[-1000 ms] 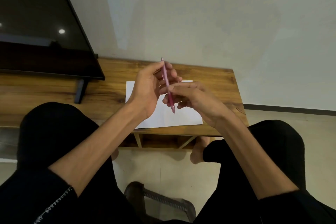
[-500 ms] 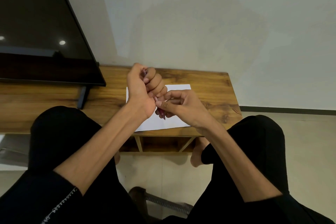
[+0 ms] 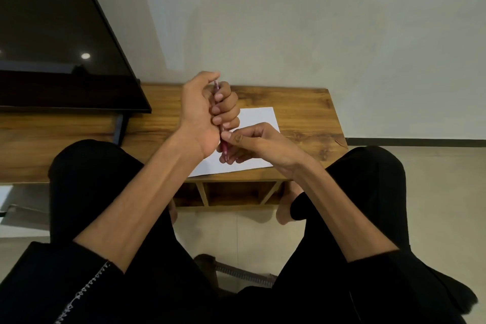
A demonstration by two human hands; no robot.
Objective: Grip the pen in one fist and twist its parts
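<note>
Pen: the pink pen (image 3: 220, 123) stands nearly upright in the air above the white sheet (image 3: 256, 118) on the wooden bench (image 3: 310, 108), held at both ends
Risk: pulled hard, the lower part could slip free and drop to the floor; the grip there looks slight
Left hand: the left hand (image 3: 202, 116) is fisted round the upper barrel, fingers curled tight, wrist raised
Right hand: the right hand (image 3: 259, 143) pinches the lower end between thumb and fingers, palm down
</note>
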